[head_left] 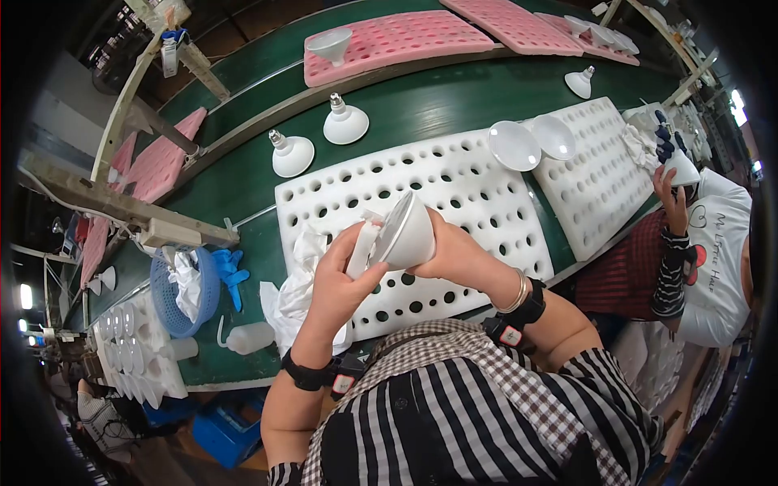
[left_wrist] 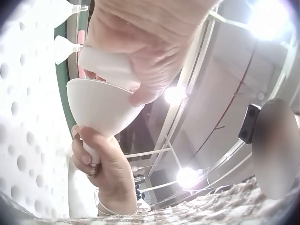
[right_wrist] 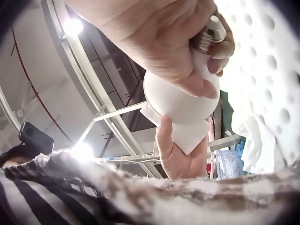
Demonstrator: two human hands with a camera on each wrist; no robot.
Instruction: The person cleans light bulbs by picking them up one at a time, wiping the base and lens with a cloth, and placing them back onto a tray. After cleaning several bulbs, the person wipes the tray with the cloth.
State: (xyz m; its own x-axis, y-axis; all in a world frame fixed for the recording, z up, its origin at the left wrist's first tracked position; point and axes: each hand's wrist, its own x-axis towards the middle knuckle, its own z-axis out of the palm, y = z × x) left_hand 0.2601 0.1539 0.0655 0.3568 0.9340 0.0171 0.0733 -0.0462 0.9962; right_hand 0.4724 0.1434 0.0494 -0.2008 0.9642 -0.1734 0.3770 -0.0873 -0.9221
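A white reflector light bulb [head_left: 415, 236] is tilted between both hands over the foam board. My right hand [head_left: 463, 253] grips it by the neck, and the metal screw base [right_wrist: 212, 33] pokes out between the fingers in the right wrist view. My left hand [head_left: 340, 271] holds a folded white cloth [left_wrist: 107, 63] against the bulb's wide face, its thumb at the rim. Part of the cloth [right_wrist: 187, 136] hangs out past the rim in the right wrist view. The bulb's front face is mostly hidden by the cloth and left hand.
The white foam board [head_left: 324, 194] with holes lies under the hands, crumpled white cloth [head_left: 296, 300] at its left. Two bulbs [head_left: 346, 121] stand behind it; two more [head_left: 515, 146] lie at its far right corner. Left are a blue basket [head_left: 182, 296], glove [head_left: 232, 277] and bottle [head_left: 250, 338]. Another person [head_left: 717, 251] works at right.
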